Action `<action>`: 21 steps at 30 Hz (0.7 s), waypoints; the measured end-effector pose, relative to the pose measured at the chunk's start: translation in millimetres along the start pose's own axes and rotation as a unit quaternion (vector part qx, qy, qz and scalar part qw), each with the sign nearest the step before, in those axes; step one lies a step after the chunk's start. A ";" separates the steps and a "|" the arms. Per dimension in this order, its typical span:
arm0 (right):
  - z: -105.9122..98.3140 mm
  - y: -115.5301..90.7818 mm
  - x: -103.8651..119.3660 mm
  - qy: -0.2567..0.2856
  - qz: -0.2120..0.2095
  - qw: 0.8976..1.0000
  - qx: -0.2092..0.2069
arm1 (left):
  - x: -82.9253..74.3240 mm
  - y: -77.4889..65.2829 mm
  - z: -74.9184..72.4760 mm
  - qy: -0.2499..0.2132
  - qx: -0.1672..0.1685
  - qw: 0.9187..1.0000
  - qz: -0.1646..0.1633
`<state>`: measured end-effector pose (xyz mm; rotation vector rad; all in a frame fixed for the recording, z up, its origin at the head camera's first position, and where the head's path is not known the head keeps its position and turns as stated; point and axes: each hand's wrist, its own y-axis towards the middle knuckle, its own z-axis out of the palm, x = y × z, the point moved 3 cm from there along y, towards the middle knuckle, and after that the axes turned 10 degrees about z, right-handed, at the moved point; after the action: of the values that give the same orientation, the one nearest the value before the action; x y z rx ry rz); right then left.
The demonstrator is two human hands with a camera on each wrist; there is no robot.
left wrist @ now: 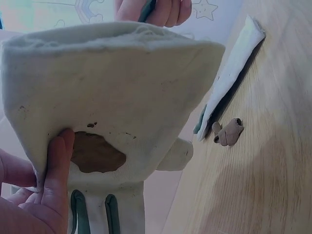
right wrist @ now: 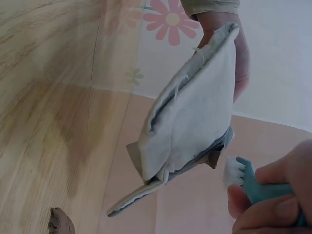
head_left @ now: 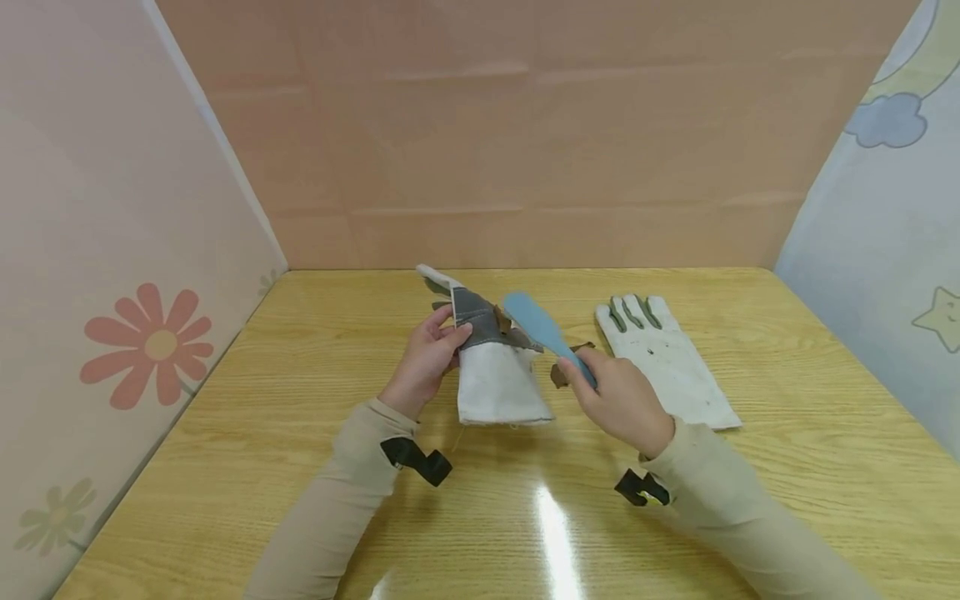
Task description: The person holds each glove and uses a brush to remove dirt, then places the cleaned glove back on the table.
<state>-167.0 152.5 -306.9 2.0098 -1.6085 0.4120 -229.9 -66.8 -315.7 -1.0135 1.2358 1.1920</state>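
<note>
My left hand (head_left: 422,360) pinches a white and grey work glove (head_left: 498,383) by its side, holding it up off the table with the cuff toward me. A brown patch (left wrist: 100,153) shows on the white cloth in the left wrist view, with small dark specks around it. My right hand (head_left: 624,402) grips the handle of a blue brush (head_left: 536,321), its head beside the glove's grey part. White bristles (right wrist: 234,173) face the glove in the right wrist view, a small gap from a brown bit (right wrist: 213,159) on its edge.
A second white glove (head_left: 678,367) with green trim between its fingers lies flat on the wooden table (head_left: 315,367) at the right. Near it rests a brown crumpled lump (left wrist: 230,132). Walls stand at the left, back and right.
</note>
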 end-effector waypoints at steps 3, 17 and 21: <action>3.5 0.3 1.8 -0.001 -0.004 1.000 0.012 | -0.8 -0.7 1.2 -0.002 -0.001 1.000 0.003; 0.5 -1.7 -3.5 0.006 -0.002 1.000 -0.017 | 0.5 0.4 -3.4 -0.004 -0.007 1.000 0.009; 4.6 2.1 0.2 0.011 -0.009 1.000 -0.009 | 0.6 -1.0 0.4 -0.010 0.004 1.000 0.011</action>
<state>-169.4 149.4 -310.2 1.9978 -1.5749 0.4110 -228.9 -66.5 -316.3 -0.9823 1.2380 1.2092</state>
